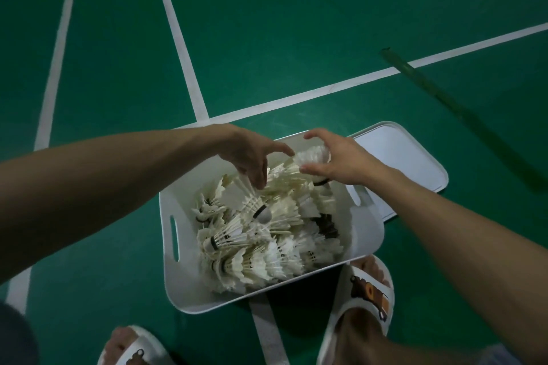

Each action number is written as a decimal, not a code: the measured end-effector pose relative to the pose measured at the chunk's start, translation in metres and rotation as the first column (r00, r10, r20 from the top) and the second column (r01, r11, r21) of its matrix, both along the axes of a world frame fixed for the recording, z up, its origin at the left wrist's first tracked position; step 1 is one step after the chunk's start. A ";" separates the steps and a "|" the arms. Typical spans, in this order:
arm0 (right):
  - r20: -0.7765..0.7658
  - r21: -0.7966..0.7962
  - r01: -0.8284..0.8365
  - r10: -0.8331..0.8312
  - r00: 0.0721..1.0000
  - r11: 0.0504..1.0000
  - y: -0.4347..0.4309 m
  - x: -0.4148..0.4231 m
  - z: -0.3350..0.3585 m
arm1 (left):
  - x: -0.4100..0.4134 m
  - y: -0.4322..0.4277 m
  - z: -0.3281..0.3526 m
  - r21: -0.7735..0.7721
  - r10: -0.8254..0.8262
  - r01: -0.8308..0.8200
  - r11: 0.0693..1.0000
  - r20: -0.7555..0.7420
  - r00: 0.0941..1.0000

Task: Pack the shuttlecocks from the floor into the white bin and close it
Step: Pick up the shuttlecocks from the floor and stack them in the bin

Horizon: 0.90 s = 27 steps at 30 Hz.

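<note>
Above the far corner of the white plastic bin [186,284], the right hand [341,160] grips a white feather shuttlecock [312,155]; the left hand [249,154], fingers loose and empty, hovers just left.

I see a green floor [267,24] crossed by white lines [175,32] that meet just beyond the fingers [258,175]. Farther off, right of them, a dark strip [444,98] runs diagonally. The light is dim.

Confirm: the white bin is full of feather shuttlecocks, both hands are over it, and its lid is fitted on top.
Wrong on the lid. The head view shows the flat white plastic lid lying on the green floor beyond the open white plastic bin. The bin is full of white feather shuttlecocks, with the left hand and right hand over it.
</note>
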State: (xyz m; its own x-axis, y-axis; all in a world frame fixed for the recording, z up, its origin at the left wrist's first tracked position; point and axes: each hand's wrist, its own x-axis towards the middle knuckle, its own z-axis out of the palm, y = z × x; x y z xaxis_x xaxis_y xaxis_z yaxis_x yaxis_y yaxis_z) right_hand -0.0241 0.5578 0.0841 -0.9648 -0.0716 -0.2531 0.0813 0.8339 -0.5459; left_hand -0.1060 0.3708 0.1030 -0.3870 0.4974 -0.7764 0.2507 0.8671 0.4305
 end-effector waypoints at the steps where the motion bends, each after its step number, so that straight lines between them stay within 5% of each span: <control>1: -0.013 -0.004 0.024 -0.024 1.000 1.000 0.001 -0.001 -0.001 | -0.001 0.005 0.000 -0.027 -0.018 0.018 0.999 -0.007 1.000; 13: -0.065 0.115 0.010 -0.002 0.998 0.993 0.001 -0.002 -0.012 | 0.001 0.040 -0.020 -0.260 -0.268 0.234 0.937 -0.100 0.958; 21: -0.065 0.073 -0.005 0.010 0.998 0.997 0.002 -0.004 -0.011 | -0.006 0.037 -0.017 -0.242 -0.217 0.202 0.949 -0.039 0.975; 27: -0.117 -0.050 0.136 -0.142 0.983 0.989 -0.002 -0.004 -0.014 | -0.002 0.023 -0.015 -0.200 -0.190 0.186 0.962 -0.001 0.982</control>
